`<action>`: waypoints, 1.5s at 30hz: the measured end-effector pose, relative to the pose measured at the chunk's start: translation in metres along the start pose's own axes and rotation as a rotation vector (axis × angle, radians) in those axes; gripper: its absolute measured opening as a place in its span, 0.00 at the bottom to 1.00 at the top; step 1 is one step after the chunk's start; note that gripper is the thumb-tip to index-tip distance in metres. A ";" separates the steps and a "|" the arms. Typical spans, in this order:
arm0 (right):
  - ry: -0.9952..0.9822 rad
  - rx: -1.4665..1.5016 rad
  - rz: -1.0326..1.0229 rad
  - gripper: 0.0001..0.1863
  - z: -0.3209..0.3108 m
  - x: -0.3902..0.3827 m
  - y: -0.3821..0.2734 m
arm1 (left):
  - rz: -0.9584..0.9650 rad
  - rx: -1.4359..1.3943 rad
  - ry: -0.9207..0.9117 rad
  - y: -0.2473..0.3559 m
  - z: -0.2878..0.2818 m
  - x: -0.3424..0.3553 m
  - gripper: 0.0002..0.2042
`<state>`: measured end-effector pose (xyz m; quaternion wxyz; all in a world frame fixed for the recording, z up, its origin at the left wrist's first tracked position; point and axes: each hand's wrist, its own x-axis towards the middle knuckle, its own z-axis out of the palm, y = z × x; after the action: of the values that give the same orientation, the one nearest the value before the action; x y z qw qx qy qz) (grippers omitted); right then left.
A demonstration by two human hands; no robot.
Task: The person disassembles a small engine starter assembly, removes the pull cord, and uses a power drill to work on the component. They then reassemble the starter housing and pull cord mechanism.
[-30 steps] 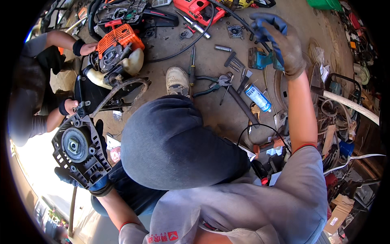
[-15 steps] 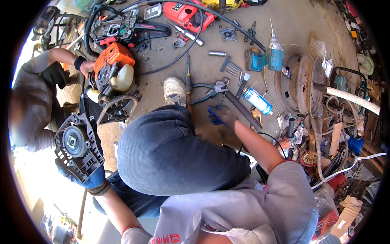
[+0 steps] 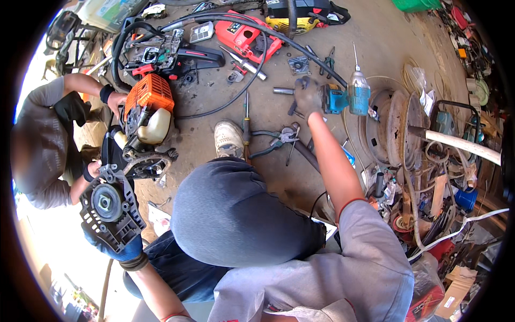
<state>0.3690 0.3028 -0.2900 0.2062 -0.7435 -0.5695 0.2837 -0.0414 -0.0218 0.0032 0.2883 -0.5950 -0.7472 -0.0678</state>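
My left hand (image 3: 120, 249), in a blue and black glove, grips a black recoil starter housing (image 3: 127, 221) by its lower edge. The round pulley in the housing faces up. My right hand (image 3: 309, 96), in a dark glove, reaches over the floor beside a blue cordless drill (image 3: 335, 100). Under its left side shows part of a dark T-shaped tool (image 3: 292, 109). Motion blur smears the right fingers, so their grip does not show. A metal cylinder (image 3: 283, 90) lies just left of that hand. Pliers (image 3: 281, 137) and a screwdriver (image 3: 246, 126) lie nearer me.
At left another person's hand (image 3: 115, 102) rests on an orange engine unit (image 3: 149, 99) with a pale tank. A black hose (image 3: 222, 110) curves across the floor. A red cover (image 3: 247, 36) lies at the back; a rusty wheel rim (image 3: 394, 121) and piled scrap stand at right.
My right hand has moved forward from beside the spray can to the tools by the drill. My left hand keeps the starter housing, now slightly lower and farther right. The view has shifted.
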 end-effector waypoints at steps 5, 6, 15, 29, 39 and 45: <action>0.014 -0.619 0.080 0.28 0.002 0.107 0.062 | -0.191 -0.218 -0.193 0.004 -0.001 -0.003 0.28; 0.125 -0.544 0.144 0.24 0.010 0.114 0.056 | -0.351 -0.391 -0.245 -0.001 -0.009 -0.008 0.25; -0.321 -1.345 0.162 0.33 -0.026 0.212 0.142 | -1.092 -2.166 0.046 0.002 0.001 -0.019 0.30; -0.699 0.641 0.282 0.21 -0.094 0.065 0.065 | -1.313 -2.221 0.214 0.007 -0.041 -0.018 0.32; -1.422 1.037 -0.419 0.22 -0.213 -0.024 -0.270 | -1.196 -2.930 0.352 0.021 -0.044 -0.009 0.28; -1.047 -0.043 -1.236 0.17 -0.188 -0.209 -0.394 | -1.013 -2.994 0.485 0.020 -0.054 -0.017 0.29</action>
<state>0.1652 0.2090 0.1395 0.0179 -0.0688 -0.9054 0.4186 -0.0021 -0.0543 0.0345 0.4731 0.0063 0.0603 0.8789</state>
